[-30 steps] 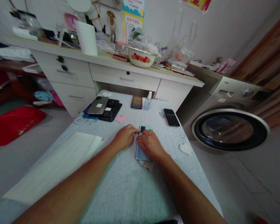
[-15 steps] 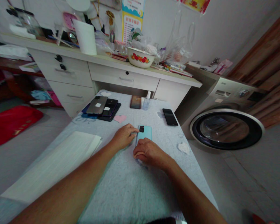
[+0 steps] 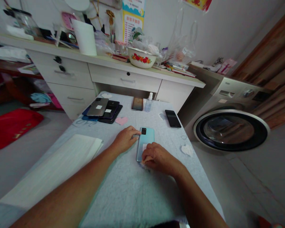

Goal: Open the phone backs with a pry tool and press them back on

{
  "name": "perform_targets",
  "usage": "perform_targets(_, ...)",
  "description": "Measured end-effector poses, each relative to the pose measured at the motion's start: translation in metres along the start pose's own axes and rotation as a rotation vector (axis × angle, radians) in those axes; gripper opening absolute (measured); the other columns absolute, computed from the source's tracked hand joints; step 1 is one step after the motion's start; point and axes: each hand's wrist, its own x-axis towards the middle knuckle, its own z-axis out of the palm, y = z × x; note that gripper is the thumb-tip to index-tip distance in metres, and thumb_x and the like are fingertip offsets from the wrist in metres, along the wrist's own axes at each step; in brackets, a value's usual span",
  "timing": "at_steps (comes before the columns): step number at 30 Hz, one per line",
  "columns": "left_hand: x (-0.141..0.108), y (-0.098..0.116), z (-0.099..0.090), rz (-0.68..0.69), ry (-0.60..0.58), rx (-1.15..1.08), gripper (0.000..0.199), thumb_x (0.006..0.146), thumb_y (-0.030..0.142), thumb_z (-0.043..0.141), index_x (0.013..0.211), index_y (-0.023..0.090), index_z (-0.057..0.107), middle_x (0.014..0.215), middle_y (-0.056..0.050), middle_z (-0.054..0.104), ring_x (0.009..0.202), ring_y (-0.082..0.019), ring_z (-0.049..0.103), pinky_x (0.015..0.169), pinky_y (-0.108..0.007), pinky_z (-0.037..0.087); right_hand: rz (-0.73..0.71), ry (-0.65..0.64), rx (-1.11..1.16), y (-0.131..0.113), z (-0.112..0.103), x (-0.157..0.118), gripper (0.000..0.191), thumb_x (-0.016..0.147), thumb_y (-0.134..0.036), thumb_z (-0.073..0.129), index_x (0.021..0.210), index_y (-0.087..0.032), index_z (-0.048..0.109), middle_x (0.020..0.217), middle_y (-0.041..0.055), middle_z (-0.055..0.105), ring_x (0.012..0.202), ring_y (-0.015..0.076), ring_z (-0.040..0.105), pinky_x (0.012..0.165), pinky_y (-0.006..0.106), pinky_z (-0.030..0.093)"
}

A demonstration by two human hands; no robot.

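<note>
A light blue phone point(image 3: 147, 136) lies back up on the cloth-covered table, its dark camera block at the upper left. My left hand point(image 3: 126, 138) touches the phone's upper left edge with its fingertips, steadying contact beside the camera. Over the phone's lower part, my right hand point(image 3: 158, 157) is closed on a small tan piece, perhaps a cloth, whose shape is mostly hidden by the fingers. Part of a pale label shows next to the right hand's fingers. Behind the phone stand a clear spray bottle point(image 3: 148, 103) and a small brown, blurred item point(image 3: 137, 104).
Several phones point(image 3: 98, 107) are stacked at the table's back left. A black phone point(image 3: 173, 118) lies at the back right. White sheets point(image 3: 54, 171) cover part of the left side. Beyond are a cluttered counter point(image 3: 104, 59) and a washing machine point(image 3: 230, 107).
My right hand has moved slightly right and down over the phone, uncovering its lower left part and some of the pale label. My left hand stays at the upper left edge.
</note>
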Motion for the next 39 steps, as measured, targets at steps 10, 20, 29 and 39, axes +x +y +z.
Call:
perform_targets(10, 0.000, 0.004, -0.002, -0.017, -0.001, -0.004, 0.028, 0.080, 0.015, 0.059, 0.103, 0.021, 0.072, 0.093, -0.003, 0.062, 0.085, -0.018, 0.061, 0.078, -0.029, 0.049, 0.035, 0.046, -0.097, -0.009, 0.009, 0.009, 0.007, 0.074, -0.011, 0.057, 0.074, -0.018, 0.059, 0.077, 0.0024, 0.060, 0.076, 0.0157, 0.048, 0.074, 0.027, 0.036)
perform_targets(20, 0.000, 0.001, 0.000, -0.002, 0.009, -0.015, 0.028, 0.080, 0.013, 0.059, 0.104, 0.021, 0.072, 0.094, -0.003, 0.062, 0.086, -0.018, 0.062, 0.078, -0.028, 0.050, 0.085, 0.053, -0.115, -0.018, 0.011, 0.016, 0.005, 0.074, -0.014, 0.060, 0.079, -0.017, 0.061, 0.081, 0.0039, 0.061, 0.078, 0.0168, 0.048, 0.073, 0.029, 0.035)
perform_targets(29, -0.001, 0.006, -0.005, -0.018, -0.015, 0.004, 0.029, 0.079, 0.011, 0.060, 0.104, 0.021, 0.071, 0.094, -0.003, 0.061, 0.085, -0.018, 0.061, 0.079, -0.029, 0.049, 0.155, 0.018, -0.117, -0.011, -0.003, 0.000, 0.006, 0.073, -0.015, 0.062, 0.074, -0.018, 0.056, 0.076, 0.0014, 0.058, 0.073, 0.0145, 0.046, 0.069, 0.027, 0.030)
perform_targets(39, 0.000, 0.003, -0.003, -0.010, -0.006, -0.007, 0.029, 0.080, 0.012, 0.060, 0.105, 0.022, 0.071, 0.093, -0.003, 0.061, 0.088, -0.018, 0.060, 0.079, -0.029, 0.048, 0.267, -0.061, -0.171, -0.006, -0.013, -0.014, 0.008, 0.070, -0.010, 0.060, 0.071, -0.018, 0.057, 0.073, 0.0015, 0.060, 0.071, 0.0145, 0.048, 0.066, 0.027, 0.029)
